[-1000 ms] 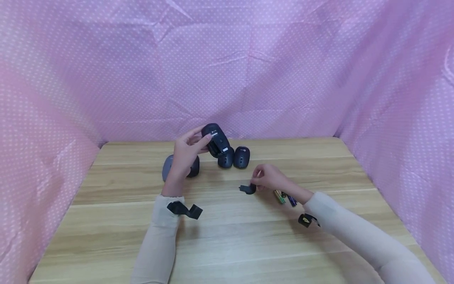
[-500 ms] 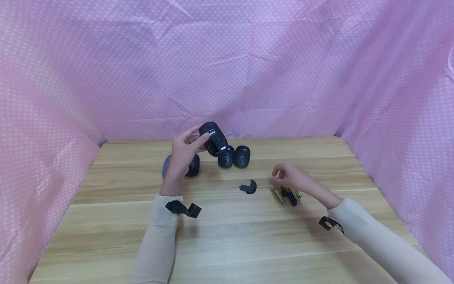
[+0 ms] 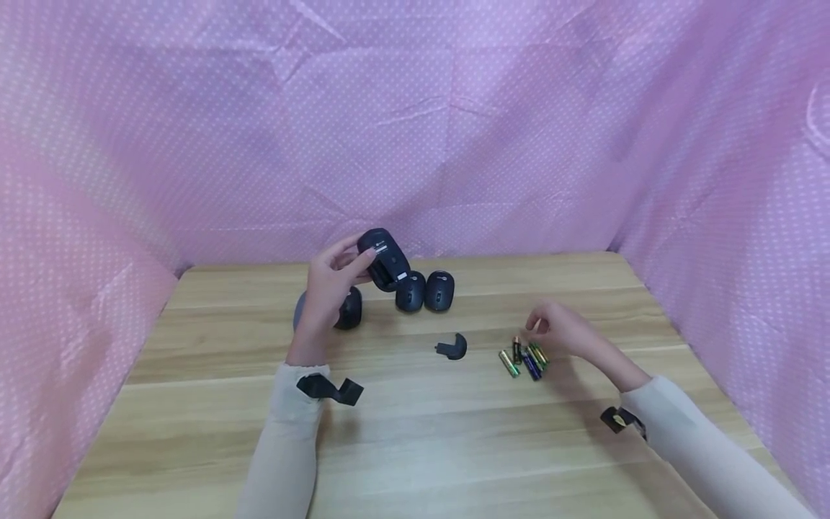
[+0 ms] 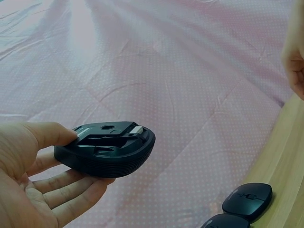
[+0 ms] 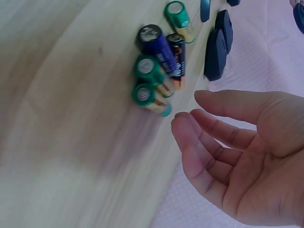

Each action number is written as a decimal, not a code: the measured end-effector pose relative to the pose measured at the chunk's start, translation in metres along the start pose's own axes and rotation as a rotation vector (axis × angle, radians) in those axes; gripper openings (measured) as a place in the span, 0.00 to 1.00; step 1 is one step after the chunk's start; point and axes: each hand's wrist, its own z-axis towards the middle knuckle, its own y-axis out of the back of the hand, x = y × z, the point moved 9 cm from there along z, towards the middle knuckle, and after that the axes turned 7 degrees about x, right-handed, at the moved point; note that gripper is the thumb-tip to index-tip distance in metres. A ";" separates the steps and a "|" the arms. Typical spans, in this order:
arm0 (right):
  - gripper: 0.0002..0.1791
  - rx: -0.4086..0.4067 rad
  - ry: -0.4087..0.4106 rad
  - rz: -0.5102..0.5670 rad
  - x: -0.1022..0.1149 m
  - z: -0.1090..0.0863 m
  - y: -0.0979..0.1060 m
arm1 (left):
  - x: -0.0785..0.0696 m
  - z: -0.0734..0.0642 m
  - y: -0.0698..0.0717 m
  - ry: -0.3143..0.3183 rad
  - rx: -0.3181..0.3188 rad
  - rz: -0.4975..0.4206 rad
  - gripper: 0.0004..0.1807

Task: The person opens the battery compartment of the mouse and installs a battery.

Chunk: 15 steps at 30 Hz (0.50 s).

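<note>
My left hand [image 3: 331, 285] grips a black computer mouse [image 3: 384, 259], its underside turned toward me. In the left wrist view the thumb lies on the underside of that mouse [image 4: 107, 149], whose battery slot is uncovered and a white piece sits at one end. My right hand [image 3: 563, 330] hovers at the far right edge of a small group of batteries [image 3: 533, 364], nothing between its loosely bent fingers. In the right wrist view the batteries [image 5: 159, 50] are green, blue and black, lying close together just past the fingertips. A black battery cover [image 3: 452, 347] rests on the table between the hands.
Two black mice [image 3: 410, 292] stand side by side behind the battery cover. Behind the left wrist are another dark mouse [image 3: 350, 308] and a grey-blue rounded thing [image 3: 299, 310], partly hidden. A pink dotted cloth [image 3: 415, 144] surrounds the wooden table [image 3: 415, 447].
My right hand has let go of the battery cover, leaving it on the table, and has moved right to the batteries. The left hand keeps holding the mouse, shifted slightly left.
</note>
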 end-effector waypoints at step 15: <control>0.06 0.035 -0.052 0.074 -0.027 -0.010 -0.016 | 0.001 0.000 -0.010 0.001 0.030 -0.010 0.22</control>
